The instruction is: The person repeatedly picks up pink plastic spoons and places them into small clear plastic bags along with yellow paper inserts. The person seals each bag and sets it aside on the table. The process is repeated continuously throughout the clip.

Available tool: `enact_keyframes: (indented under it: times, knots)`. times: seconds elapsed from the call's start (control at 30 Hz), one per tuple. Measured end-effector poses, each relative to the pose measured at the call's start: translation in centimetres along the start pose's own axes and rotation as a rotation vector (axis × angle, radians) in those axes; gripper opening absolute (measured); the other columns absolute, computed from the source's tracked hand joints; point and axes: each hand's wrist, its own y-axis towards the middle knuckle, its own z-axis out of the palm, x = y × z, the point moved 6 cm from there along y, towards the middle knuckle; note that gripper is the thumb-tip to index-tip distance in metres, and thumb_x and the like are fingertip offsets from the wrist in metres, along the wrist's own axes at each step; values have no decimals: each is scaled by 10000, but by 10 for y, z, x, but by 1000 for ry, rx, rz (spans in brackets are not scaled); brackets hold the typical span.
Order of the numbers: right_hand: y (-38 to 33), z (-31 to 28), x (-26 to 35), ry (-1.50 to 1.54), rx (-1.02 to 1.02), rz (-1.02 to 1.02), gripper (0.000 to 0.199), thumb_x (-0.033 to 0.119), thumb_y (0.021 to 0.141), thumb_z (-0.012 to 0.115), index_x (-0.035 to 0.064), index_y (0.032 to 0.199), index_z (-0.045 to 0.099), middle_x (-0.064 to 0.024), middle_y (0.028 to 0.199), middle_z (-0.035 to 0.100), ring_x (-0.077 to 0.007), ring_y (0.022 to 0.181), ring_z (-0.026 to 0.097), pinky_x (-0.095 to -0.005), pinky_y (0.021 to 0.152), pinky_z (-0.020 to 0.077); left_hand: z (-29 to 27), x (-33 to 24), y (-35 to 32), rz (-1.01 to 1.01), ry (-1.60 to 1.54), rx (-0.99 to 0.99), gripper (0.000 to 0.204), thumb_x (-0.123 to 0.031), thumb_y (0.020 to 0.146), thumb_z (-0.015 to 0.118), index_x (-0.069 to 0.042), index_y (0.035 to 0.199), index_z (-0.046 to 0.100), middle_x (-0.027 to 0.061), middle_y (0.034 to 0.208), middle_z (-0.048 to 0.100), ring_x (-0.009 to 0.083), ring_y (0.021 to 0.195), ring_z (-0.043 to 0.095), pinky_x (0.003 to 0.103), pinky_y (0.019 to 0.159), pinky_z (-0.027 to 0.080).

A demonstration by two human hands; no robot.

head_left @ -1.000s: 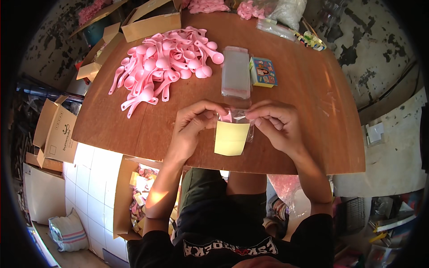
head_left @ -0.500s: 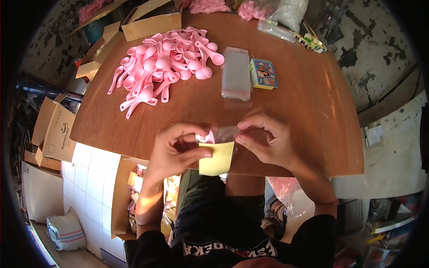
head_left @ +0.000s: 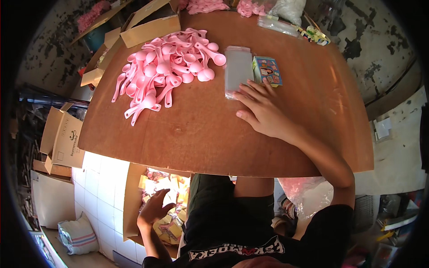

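My right hand (head_left: 264, 111) reaches over the table, fingers spread and holding nothing. Its fingertips are at the near end of a stack of clear plastic bags (head_left: 238, 69) and just below a stack of small printed cards (head_left: 270, 69), blue with pictures on top. Down at the lower left, my left hand (head_left: 155, 208) is open, thumb apart from the fingers. It hovers over a cardboard box (head_left: 131, 210) beside my leg, filled with small yellow and pink packets (head_left: 167, 181). A big heap of pink plastic spoons (head_left: 163, 67) lies on the table's left half.
The brown wooden table (head_left: 196, 143) has a curved outline. An open carton (head_left: 149, 29) stands at its far left edge, with bags of pink pieces (head_left: 206, 6) and clear packaging (head_left: 277, 26) at the back. A white sack (head_left: 78, 234) rests on the floor at left.
Half a second ago both hands held a clear bag with a yellow card above the table's front edge. Now the left hand is down over the box, empty; the right has moved forward to the bags.
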Motion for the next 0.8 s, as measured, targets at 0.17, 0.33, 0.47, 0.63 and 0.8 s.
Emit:
enact_keyframes:
  times: [0.17, 0.33, 0.47, 0.63, 0.8]
  knots:
    - [5, -16, 12, -6, -95, -23, 465, 253, 815, 718, 86, 1233, 604, -141, 1301, 538, -347, 1294, 444, -577, 1136, 246, -12, -117, 7, 545, -413, 290, 389, -111, 943, 642, 9, 1299, 538, 160, 1137, 675, 272, 1011, 688, 357, 832, 558]
    - [0, -14, 1, -72, -204, -51, 307, 171, 775, 723, 97, 1068, 666, -97, 1183, 577, -293, 1225, 497, -545, 1107, 300, -77, -212, 27, 890, -377, 136, 312, -4, 879, 679, 25, 1187, 638, 178, 1074, 693, 212, 896, 720, 310, 756, 567]
    - [-2, -22, -2, -27, -373, -74, 111, 90, 777, 712, 89, 882, 676, -46, 1028, 629, -249, 1107, 568, -496, 1029, 364, -127, -265, 87, 853, -81, -434, 402, 4, 782, 739, -13, 1173, 649, 146, 1106, 687, 315, 1063, 659, 373, 898, 531]
    - [-10, -46, -2, 129, -553, -31, 118, 47, 761, 730, 77, 863, 679, -36, 958, 650, -251, 991, 611, -438, 965, 397, -125, -276, 170, 1092, 65, -622, 345, -106, 839, 742, -67, 1169, 650, 110, 1082, 700, 288, 982, 673, 432, 1018, 424]
    - [-13, -51, -22, 511, -543, 99, 237, 57, 797, 718, 36, 1030, 681, -98, 998, 666, -290, 984, 618, -404, 870, 479, -118, -256, 189, 932, -375, -364, 173, -111, 864, 738, -16, 1007, 719, 94, 961, 725, 186, 882, 689, 360, 931, 486]
